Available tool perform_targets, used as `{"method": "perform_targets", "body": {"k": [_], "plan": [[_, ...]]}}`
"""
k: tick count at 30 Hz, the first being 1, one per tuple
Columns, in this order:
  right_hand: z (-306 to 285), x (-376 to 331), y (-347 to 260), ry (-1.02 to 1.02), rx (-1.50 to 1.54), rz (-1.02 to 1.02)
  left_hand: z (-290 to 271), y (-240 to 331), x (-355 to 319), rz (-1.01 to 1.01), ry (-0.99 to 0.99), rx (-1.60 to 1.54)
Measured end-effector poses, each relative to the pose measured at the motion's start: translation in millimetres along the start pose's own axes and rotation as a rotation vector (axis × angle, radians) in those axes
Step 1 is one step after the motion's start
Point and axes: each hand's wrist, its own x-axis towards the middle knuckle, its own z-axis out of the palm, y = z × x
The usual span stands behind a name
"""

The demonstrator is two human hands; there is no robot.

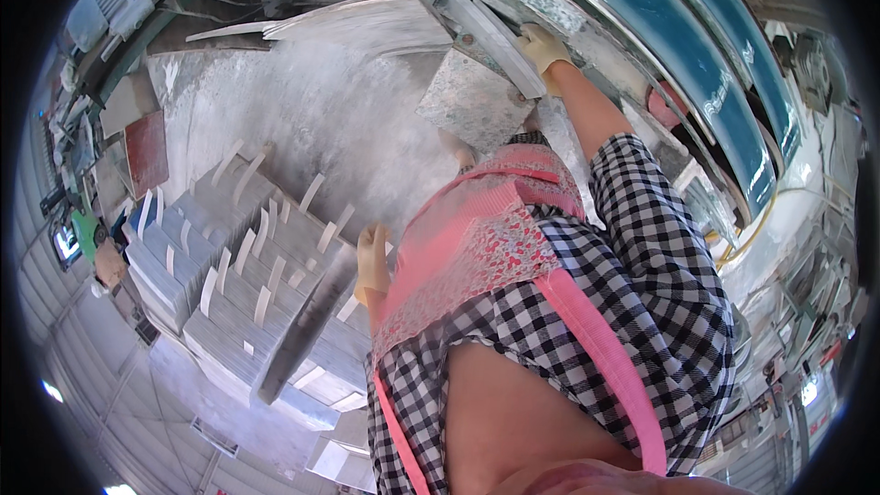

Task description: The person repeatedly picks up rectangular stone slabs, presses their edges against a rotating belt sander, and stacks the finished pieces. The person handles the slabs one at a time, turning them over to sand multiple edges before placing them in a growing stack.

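Observation:
My right hand [544, 50], in a pale yellow glove, is at the side of some long, narrow grey slabs [498, 41]. Its fingers are bent over their right edge, and part of them is hidden. Against these slabs rests a speckled square board [477, 101], just in front of my body. My left hand [371, 264], gloved alike, hangs low beside my apron with its fingers drawn together; what they hold, if anything, does not show. Closest to it are stacked grey panels [275, 266] with white paper strips [328, 236] sticking up between them.
A dusty floor [302, 119] spreads ahead, with a pile of thin sheets [367, 23] at its far side. Blue machine covers [683, 55] curve along the right. A reddish-brown board [147, 154] leans at the left, near a person in green [87, 234].

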Motion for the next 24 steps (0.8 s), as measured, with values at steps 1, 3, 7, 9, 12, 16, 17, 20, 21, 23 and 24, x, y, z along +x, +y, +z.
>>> {"method": "perform_targets", "body": {"k": [1, 3, 7, 9, 12, 16, 17, 20, 21, 23, 24], "plan": [[-5, -7, 4, 0.018, 0.042, -0.017, 2, 1, 10, 0.028, -0.005, 0.015], [-20, -26, 5, 0.052, 0.125, -0.048, 8, 4, 28, 0.085, -0.019, 0.035], [-86, -101, -16, -0.042, 0.544, -0.128, 18, 14, 69, 0.116, -0.163, 0.078], [-127, -142, -36, -0.141, 0.809, -0.088, 24, 18, 87, 0.114, -0.222, 0.085], [-194, -160, -59, -0.006, 0.770, -0.134, 31, 31, 106, 0.148, -0.243, 0.077], [-243, -120, -57, 0.570, 0.653, -0.271, 39, 63, 104, 0.168, -0.249, 0.076], [-250, -101, -55, 0.619, 0.623, -0.314, 41, 71, 99, 0.150, -0.212, 0.068], [-267, -44, -58, 0.720, 0.189, -0.111, 47, 85, 81, 0.233, -0.135, -0.025], [-267, -29, -63, 0.720, 0.006, -0.070, 47, 85, 76, 0.217, -0.134, -0.039], [-268, -9, -70, 0.565, -0.152, 0.031, 46, 72, 69, 0.279, -0.128, -0.124], [-268, -3, -74, 0.584, -0.231, 0.011, 43, 60, 67, 0.209, -0.110, -0.084]]}}
